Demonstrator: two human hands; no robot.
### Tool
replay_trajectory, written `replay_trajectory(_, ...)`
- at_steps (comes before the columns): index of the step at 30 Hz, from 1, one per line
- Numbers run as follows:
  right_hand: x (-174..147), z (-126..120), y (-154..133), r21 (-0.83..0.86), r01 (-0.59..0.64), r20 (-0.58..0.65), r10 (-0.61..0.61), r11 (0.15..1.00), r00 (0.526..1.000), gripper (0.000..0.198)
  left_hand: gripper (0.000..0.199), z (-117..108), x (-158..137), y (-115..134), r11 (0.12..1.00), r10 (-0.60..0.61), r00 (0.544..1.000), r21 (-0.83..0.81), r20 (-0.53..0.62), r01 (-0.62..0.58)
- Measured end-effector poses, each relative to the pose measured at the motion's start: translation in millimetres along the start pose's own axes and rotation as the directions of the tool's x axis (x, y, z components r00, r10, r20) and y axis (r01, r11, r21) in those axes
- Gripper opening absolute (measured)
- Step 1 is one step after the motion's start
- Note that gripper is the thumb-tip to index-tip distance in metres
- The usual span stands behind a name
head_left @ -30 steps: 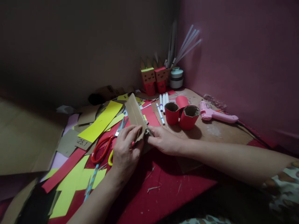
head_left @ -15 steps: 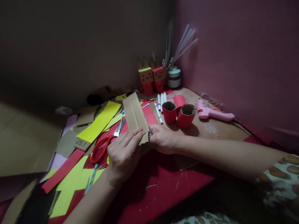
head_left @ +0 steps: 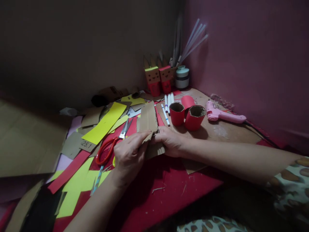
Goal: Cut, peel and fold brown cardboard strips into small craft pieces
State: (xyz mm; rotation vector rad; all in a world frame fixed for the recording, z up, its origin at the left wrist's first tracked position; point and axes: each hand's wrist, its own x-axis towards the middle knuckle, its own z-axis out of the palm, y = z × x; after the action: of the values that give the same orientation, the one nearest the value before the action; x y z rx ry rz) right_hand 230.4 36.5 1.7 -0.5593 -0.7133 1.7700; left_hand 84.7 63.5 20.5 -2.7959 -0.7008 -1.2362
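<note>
A strip of brown corrugated cardboard is held between both hands over the red table surface. My left hand is closed on its near left edge, thumb and fingers pinching it. Across from it, my right hand grips the near right side, its fingers partly behind the cardboard. Below the hands a ridged part of the cardboard shows. Just left of my left hand lie red-handled scissors with blades pointing away.
Two red paper-covered tubes stand right of the hands, by several white markers. Farther right lies a pink glue gun. Yellow paper and cardboard scraps spread leftward. Decorated holders and a lidded jar stand at the back.
The cardboard's far end has dropped and tipped away, so it looks shorter, and a ridged part now shows beneath the hands. The whole view has shifted slightly.
</note>
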Motion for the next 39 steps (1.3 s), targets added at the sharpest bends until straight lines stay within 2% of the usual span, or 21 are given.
replay_trajectory(2,-0.1,3.3,-0.5,0.038,-0.006,-0.006,0.006,0.999,1.0,0.033,0.015,0.9,-0.1,0.1,0.996,0.08,0.996,0.053,-0.026,-0.079)
replay_trajectory(4,0.6,3.5,-0.5,0.03,-0.012,-0.019,0.013,0.999,1.0,0.034,0.015,0.8,-0.8,0.2,0.997,0.073,0.997,0.028,-0.024,-0.073)
replay_trajectory(7,3.3,0.1,0.4,-0.02,0.0,-0.051,-0.001,1.0,0.999,0.032,0.015,-0.3,-2.0,1.9,0.996,-0.067,0.998,-0.055,-0.014,0.066)
replay_trajectory(10,6.1,-1.7,0.5,-0.046,-0.003,-0.036,0.002,0.999,0.999,0.027,0.016,0.9,-2.9,5.0,0.964,-0.228,0.973,-0.147,-0.043,0.219)
replay_trajectory(14,7.7,0.8,0.1,-0.059,-0.031,-0.078,0.026,0.998,0.997,0.021,0.014,5.2,-3.6,6.3,0.818,-0.486,0.873,-0.37,-0.039,0.439)
replay_trajectory(16,8.1,1.6,0.5,-0.07,-0.032,-0.1,0.025,0.997,0.995,0.02,0.015,5.4,-3.3,7.3,0.787,-0.523,0.852,-0.388,-0.008,0.48)
replay_trajectory(18,8.0,1.3,1.0,-0.121,-0.01,-0.107,-0.003,0.993,0.994,0.021,0.017,3.2,-2.2,10.5,0.831,-0.472,0.881,-0.312,0.04,0.46)
replay_trajectory(21,5.3,0.5,1.0,-0.365,0.09,-0.114,-0.141,0.927,0.983,0.025,0.023,-3.4,1.5,18.9,0.908,-0.367,0.924,-0.173,0.11,0.381)
replay_trajectory(24,0.2,1.5,1.0,-0.632,0.21,-0.037,-0.3,0.746,0.953,0.033,0.029,-9.5,6.2,23.9,0.935,-0.324,0.939,-0.113,0.113,0.337)
replay_trajectory(27,-3.2,2.6,3.1,-0.769,0.289,0.07,-0.375,0.57,0.924,0.036,0.014,-11.1,8.5,21.8,0.976,-0.211,0.969,-0.026,0.127,0.216)
replay_trajectory(29,-3.7,2.2,5.5,-0.828,0.28,0.086,-0.385,0.485,0.919,0.033,0.011,-9.9,8.0,19.7,0.993,-0.107,0.984,0.057,0.145,0.099)
replay_trajectory(31,-3.3,1.3,7.6,-0.86,0.265,0.091,-0.38,0.437,0.92,0.031,0.012,-8.3,7.2,19.2,0.992,-0.063,0.986,0.12,0.152,0.045)
replay_trajectory(35,-2.4,1.4,7.5,-0.869,0.297,0.126,-0.404,0.395,0.906,0.034,0.01,-8.1,9.7,20.4,0.985,-0.108,0.976,0.156,0.192,0.079)
replay_trajectory(39,-2.5,4.5,3.2,-0.862,0.386,0.234,-0.416,0.33,0.879,0.038,0.006,-9.5,14.6,18.4,0.979,-0.123,0.967,0.186,0.225,0.082)
